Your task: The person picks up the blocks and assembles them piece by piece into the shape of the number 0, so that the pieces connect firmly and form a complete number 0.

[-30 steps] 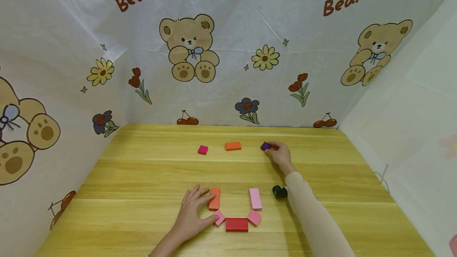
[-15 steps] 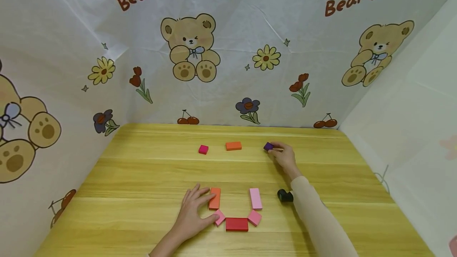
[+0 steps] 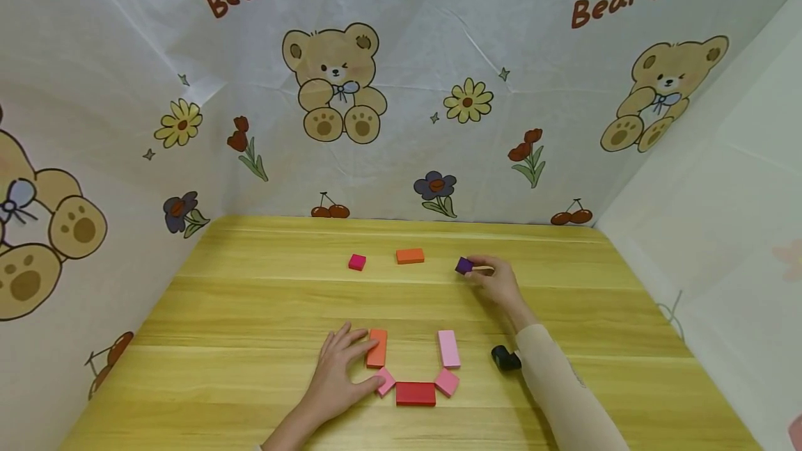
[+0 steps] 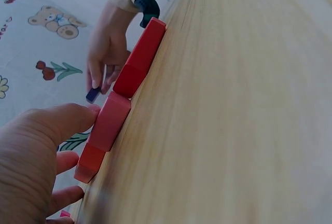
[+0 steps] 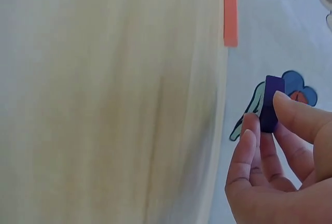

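Observation:
My right hand (image 3: 497,280) pinches a small purple block (image 3: 464,266) between thumb and fingers, over the right back part of the table. In the right wrist view that purple block (image 5: 271,103) is held apart from the wood surface. At the front, my left hand (image 3: 335,374) lies spread beside a U of blocks. Its thumb touches a pink square block (image 3: 386,382), and a fingertip rests at an orange-red block (image 3: 377,349). A red block (image 3: 415,394) forms the bottom of the U. Another pink square (image 3: 447,382) and a light pink block (image 3: 448,349) make its right side.
Farther back lie a magenta block (image 3: 357,262) and an orange block (image 3: 410,256). A black wrist camera (image 3: 505,358) sticks out beside the right sleeve. The wooden table (image 3: 250,298) ends at a bear-patterned cloth (image 3: 401,159) behind and at the sides.
My right hand first shifts slightly right with the purple block, then back toward me and left, and the block now stands farther off the back edge. The left hand stays in place.

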`<state>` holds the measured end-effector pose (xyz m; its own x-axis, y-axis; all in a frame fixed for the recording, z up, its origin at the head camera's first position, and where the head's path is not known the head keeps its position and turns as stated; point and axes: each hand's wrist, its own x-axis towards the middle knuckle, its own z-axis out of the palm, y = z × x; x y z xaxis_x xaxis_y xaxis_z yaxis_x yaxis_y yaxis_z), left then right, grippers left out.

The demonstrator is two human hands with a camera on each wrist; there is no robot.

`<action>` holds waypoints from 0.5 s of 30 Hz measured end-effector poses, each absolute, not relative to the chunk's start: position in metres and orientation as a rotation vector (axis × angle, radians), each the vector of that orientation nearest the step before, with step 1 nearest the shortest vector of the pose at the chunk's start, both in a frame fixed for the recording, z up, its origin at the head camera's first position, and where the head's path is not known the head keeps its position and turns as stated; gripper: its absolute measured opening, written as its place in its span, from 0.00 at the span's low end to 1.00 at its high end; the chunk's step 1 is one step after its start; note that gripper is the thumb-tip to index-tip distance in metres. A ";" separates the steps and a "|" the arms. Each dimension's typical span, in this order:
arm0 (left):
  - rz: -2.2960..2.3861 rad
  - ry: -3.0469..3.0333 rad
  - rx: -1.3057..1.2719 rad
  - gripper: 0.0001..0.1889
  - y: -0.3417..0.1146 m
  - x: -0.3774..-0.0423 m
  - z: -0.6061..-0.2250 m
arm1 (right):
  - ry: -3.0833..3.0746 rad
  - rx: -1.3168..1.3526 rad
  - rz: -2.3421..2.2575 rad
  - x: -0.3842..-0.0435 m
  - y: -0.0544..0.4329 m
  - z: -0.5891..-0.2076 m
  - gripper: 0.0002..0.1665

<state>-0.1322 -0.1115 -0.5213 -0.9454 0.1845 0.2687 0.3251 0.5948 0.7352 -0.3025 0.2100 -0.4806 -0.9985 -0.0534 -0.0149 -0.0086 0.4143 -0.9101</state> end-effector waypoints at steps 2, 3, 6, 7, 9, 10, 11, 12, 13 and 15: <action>-1.269 -2.656 -0.430 0.30 -0.112 -0.132 -0.522 | 2.591 -0.095 -1.681 -0.298 0.209 -0.480 0.24; -1.265 -2.654 -0.431 0.30 -0.112 -0.132 -0.523 | 2.580 -0.114 -1.689 -0.295 0.208 -0.479 0.24; -1.254 -2.647 -0.435 0.30 -0.112 -0.133 -0.523 | 2.565 -0.166 -1.689 -0.288 0.206 -0.479 0.24; -1.252 -2.645 -0.436 0.30 -0.112 -0.133 -0.523 | 2.559 -0.176 -1.693 -0.286 0.205 -0.478 0.24; -1.251 -2.643 -0.436 0.30 -0.111 -0.133 -0.523 | 2.554 -0.228 -1.685 -0.281 0.203 -0.477 0.24; -1.252 -2.643 -0.436 0.30 -0.111 -0.133 -0.523 | 2.550 -0.251 -1.679 -0.279 0.203 -0.477 0.23; -1.255 -2.644 -0.435 0.30 -0.111 -0.133 -0.522 | 2.541 -0.275 -1.679 -0.277 0.203 -0.476 0.23; -1.256 -2.645 -0.434 0.30 -0.111 -0.133 -0.522 | 2.535 -0.294 -1.673 -0.276 0.202 -0.476 0.23; -1.256 -2.646 -0.434 0.30 -0.111 -0.133 -0.522 | 2.527 -0.312 -1.668 -0.274 0.202 -0.476 0.23; -1.254 -2.647 -0.433 0.30 -0.111 -0.133 -0.522 | 2.513 -0.335 -1.652 -0.271 0.201 -0.475 0.23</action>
<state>-0.1326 -0.1113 -0.5219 -0.9412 0.1829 0.2840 0.3356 0.6018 0.7247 -0.2708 0.2007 -0.4753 -0.9689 -0.2460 0.0247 -0.1202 0.3816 -0.9165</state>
